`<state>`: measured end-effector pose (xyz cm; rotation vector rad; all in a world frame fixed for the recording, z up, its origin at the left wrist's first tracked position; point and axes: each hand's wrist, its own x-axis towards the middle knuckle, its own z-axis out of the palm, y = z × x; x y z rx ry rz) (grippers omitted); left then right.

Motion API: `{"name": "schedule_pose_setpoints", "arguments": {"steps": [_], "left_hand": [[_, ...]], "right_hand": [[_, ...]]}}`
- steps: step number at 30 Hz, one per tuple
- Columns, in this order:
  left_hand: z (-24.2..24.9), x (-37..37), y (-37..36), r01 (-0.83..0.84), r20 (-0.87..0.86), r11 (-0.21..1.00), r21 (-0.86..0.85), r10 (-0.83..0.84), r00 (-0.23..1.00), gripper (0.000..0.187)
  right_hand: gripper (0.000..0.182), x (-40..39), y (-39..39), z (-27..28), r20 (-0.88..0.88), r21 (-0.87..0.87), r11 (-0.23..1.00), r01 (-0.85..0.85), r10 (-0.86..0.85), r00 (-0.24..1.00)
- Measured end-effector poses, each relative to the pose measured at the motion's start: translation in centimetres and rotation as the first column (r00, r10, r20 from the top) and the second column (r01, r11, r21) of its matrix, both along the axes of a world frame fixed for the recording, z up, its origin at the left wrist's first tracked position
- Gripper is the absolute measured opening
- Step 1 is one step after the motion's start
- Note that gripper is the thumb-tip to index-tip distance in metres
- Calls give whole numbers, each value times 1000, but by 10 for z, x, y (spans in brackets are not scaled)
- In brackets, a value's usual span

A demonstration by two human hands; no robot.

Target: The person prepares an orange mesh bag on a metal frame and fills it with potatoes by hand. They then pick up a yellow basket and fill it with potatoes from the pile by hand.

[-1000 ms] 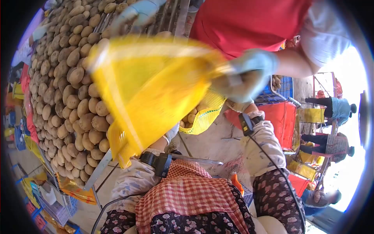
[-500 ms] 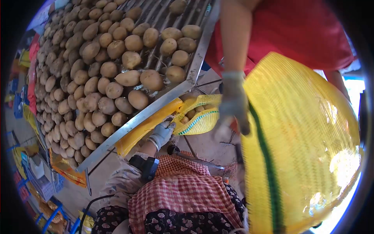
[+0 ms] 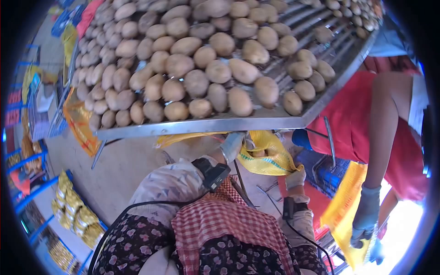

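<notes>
Under the metal table's front edge, my left hand (image 3: 232, 145), in a pale glove, grips the left side of a yellow mesh bag (image 3: 270, 160). On the bag's right rim my right hand (image 3: 295, 178), gloved too, has its fingers closed. The bag's mouth is partly open, with potatoes (image 3: 258, 153) showing inside. Many brown potatoes (image 3: 178, 65) lie on the slatted metal table (image 3: 201, 125) above it. My left fingertips are partly hidden by the bag and the table edge.
At the right a co-worker's gloved hand (image 3: 365, 215) is beside a yellow-orange mesh bag (image 3: 346, 206). A blue crate (image 3: 327, 172) stands behind my right hand. Filled yellow bags (image 3: 75, 211) stand at lower left, and an orange bag (image 3: 82, 120) hangs at the table's left corner.
The view has turned rightward. My right hand now shows on the bag's right rim. The large yellow bag that filled the right side is gone from there, and the co-worker's hand is lower right.
</notes>
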<state>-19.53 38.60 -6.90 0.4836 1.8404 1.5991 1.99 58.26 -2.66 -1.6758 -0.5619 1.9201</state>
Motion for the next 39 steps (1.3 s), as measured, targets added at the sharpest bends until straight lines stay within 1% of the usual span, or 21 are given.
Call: {"name": "schedule_pose_setpoints", "arguments": {"steps": [2, 3, 4, 5, 6, 9, 11, 13, 14, 18, 20, 23, 24, 27, 30, 32, 33, 35, 36, 37, 39], "left_hand": [[61, -30, -13, -168, 564, 968, 184, 36, 825, 27], [59, -36, -24, -198, 561, 962, 186, 61, 825, 27], [53, -38, -41, -162, 563, 984, 71, 94, 821, 30], [50, -42, -60, -118, 561, 992, -47, 124, 818, 35], [61, -38, -82, -188, 599, 981, -52, 181, 780, 31], [99, -34, -127, -390, 748, 915, -101, 328, 577, 31], [114, -19, -166, -286, 632, 955, -80, 271, 726, 30], [123, -3, -202, -200, 485, 973, -112, 229, 844, 30], [125, 3, -211, -308, 571, 947, -92, 303, 763, 25], [141, 8, -256, -357, 592, 933, -40, 310, 744, 18], [135, 23, -288, -495, 650, 868, -44, 401, 646, 18], [132, 49, -341, -708, 745, 702, -75, 511, 428, 18], [122, 62, -357, -721, 718, 688, -75, 540, 440, 18], [133, 79, -412, -818, 805, 575, -32, 499, 320, 19], [153, 94, -471, -859, 789, 501, -106, 568, 234, 18], [147, 107, -512, -886, 691, 461, -41, 654, 308, 24], [152, 109, -533, -883, 686, 469, -22, 650, 328, 24], [170, 103, -575, -927, 590, 361, -100, 772, 237, 24], [176, 95, -592, -936, 540, 325, -138, 816, 204, 23], [180, 89, -613, -933, 527, 337, -123, 819, 226, 23], [189, 72, -654, -984, 541, 175, -29, 831, 131, 21]], "right_hand": [[16, 1, 14, 3, 39, 42, 976, -214, 212, 976], [16, -13, 13, 14, 36, 44, 969, -244, 242, 970], [13, -35, 1, 40, 352, 245, 663, -707, 618, 703], [13, -49, -9, 54, 676, 240, 137, -961, 687, 267], [15, -49, -8, 35, 494, 402, 278, -872, 736, 463], [17, -112, -47, 97, 274, 446, 295, -845, 854, 443], [16, -141, -61, 117, 123, 392, 291, -873, 924, 363], [11, -160, -79, 130, 300, 475, 14, -880, 937, 178], [13, -171, -80, 138, 773, 517, -663, -541, 634, -38], [18, -192, -135, 146, 645, 469, -535, -703, 751, -141], [19, -201, -142, 114, 348, 356, -351, -866, 910, -225], [19, -220, -214, 120, 687, 413, -760, -501, 622, -377], [20, -228, -255, 134, 132, 106, -159, -981, 981, -145], [21, -239, -334, 158, 58, -109, -43, -993, 997, -50], [20, -250, -375, 131, 281, 214, -485, -848, 862, -423], [19, -267, -412, 125, 656, 383, -876, -292, 481, -583], [19, -272, -434, 127, 668, 388, -874, -292, 485, -565], [12, -292, -489, 131, 155, 82, -539, -838, 838, -524], [14, -300, -509, 134, 451, 315, -843, -437, 538, -713], [14, -308, -531, 136, 458, 332, -833, -443, 553, -696], [24, -326, -575, 137, 688, 571, -802, 175, 351, -636]]}}
